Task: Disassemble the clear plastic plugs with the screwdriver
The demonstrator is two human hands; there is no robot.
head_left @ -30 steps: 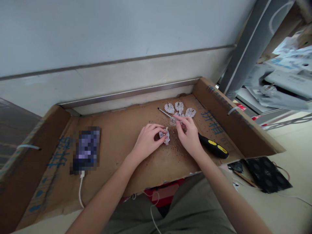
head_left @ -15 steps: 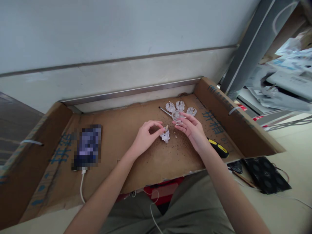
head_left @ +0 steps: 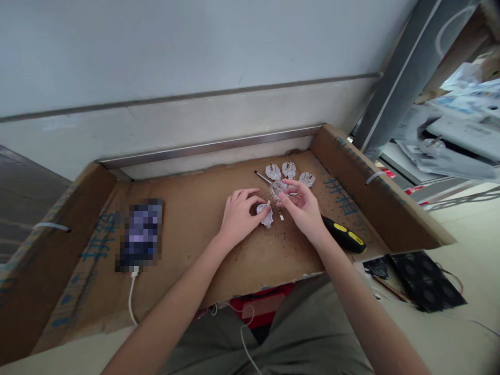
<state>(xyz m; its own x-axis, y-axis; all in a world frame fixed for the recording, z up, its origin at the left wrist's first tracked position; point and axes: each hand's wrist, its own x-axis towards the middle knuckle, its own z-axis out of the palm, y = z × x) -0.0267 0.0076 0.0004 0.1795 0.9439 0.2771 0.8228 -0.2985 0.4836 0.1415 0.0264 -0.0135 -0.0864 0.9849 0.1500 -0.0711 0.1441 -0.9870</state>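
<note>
The left hand [head_left: 239,214] pinches a clear plug half [head_left: 266,214] low over the cardboard worktop [head_left: 195,219], the right hand's [head_left: 302,208] grip just beside pinching a second clear shell [head_left: 278,188], whose loose brass pin [head_left: 280,215] beneath could likely roll away if nudged.

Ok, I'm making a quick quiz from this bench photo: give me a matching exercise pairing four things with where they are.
Things:
1. phone
2. screwdriver
3. plug half
4. three clear plugs

Places:
A. at the left hand's fingertips
B. in a row at the far edge of the cardboard
C. left side, white cable attached
D. beside the right hand's wrist

Pairs: 1-C, 2-D, 3-A, 4-B
</note>
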